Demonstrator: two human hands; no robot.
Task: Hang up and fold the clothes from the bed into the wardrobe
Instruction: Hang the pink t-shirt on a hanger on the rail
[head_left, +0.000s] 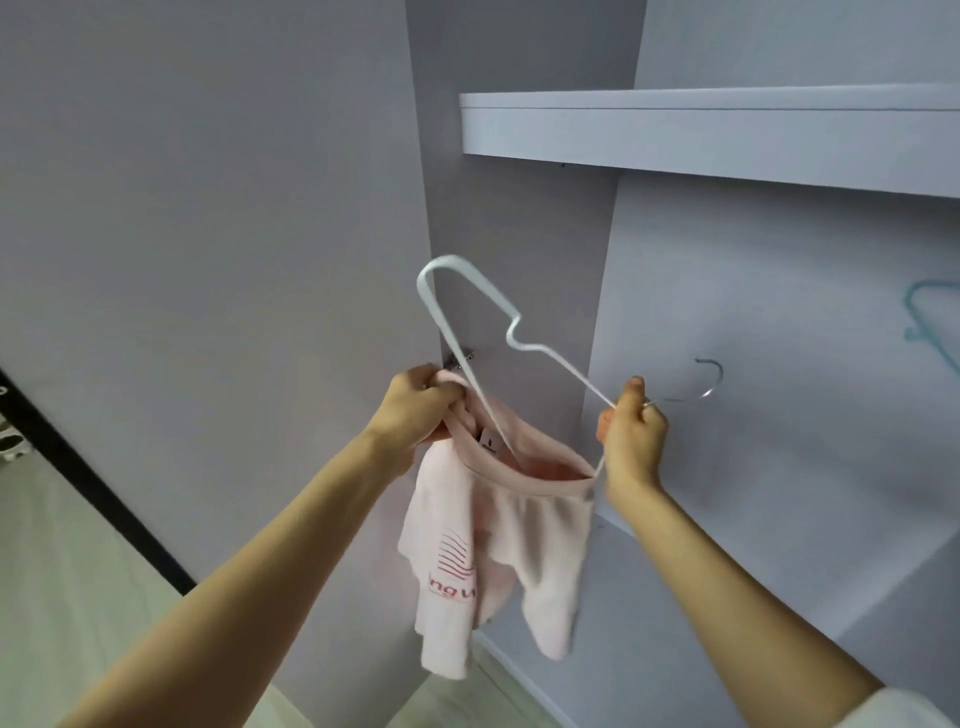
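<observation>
**Pink garment half on a white hanger, in front of the wardrobe**

The left hand (418, 402) is closed in a fist on the waistband or neck edge of the pink garment (493, 540), at its upper left corner. The right hand (631, 436) is curled round the white wire hanger (470, 332), approx. at the neck where the wire turns into the hook (709, 382); thumb is up, fingers wrapped.

One arm of the hanger goes down inside the opening of the garment; the other end sticks up and to the left, bare, in front of the wardrobe side panel (519, 234). The garment hangs down between both forearms, w/ red stripes and red letters on its left part. A small label shows inside the opening, too blurred to read.

Behind is the wardrobe: a shelf (701, 135) at the top right, the back wall below. At the right edge a pale blue-green hanger (930, 312) is seen, probably hanging there, but it is cut off by the frame.
</observation>
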